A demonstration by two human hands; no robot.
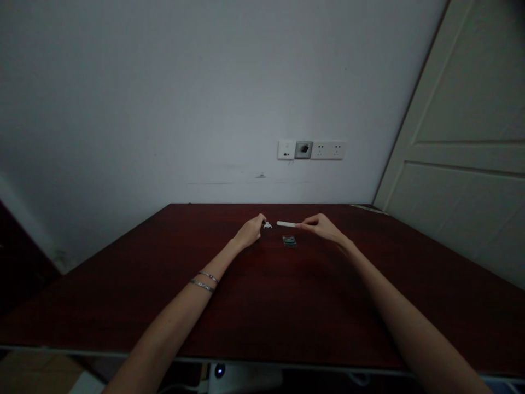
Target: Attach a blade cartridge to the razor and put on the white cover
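Note:
Over the far middle of the dark red table, my left hand (251, 231) is closed on a small white piece (268, 225) with short prongs, too small to name. Opposite it, my right hand (322, 225) pinches one end of a slim white stick (286, 224). The stick lies nearly level and points left toward the white piece, with a small gap between the two. Just below the stick, a small clear packet (289, 241) with dark and greenish print rests on the tabletop. Two silver bracelets (204, 280) circle my left wrist.
The red table (295, 306) reaches back to a pale wall (221, 109). Sockets and switch plates (327, 150) are set in the wall above its far edge. A cream panelled door (463, 164) stands along the right side. Below the front edge is a white device (241, 378) with a lit display.

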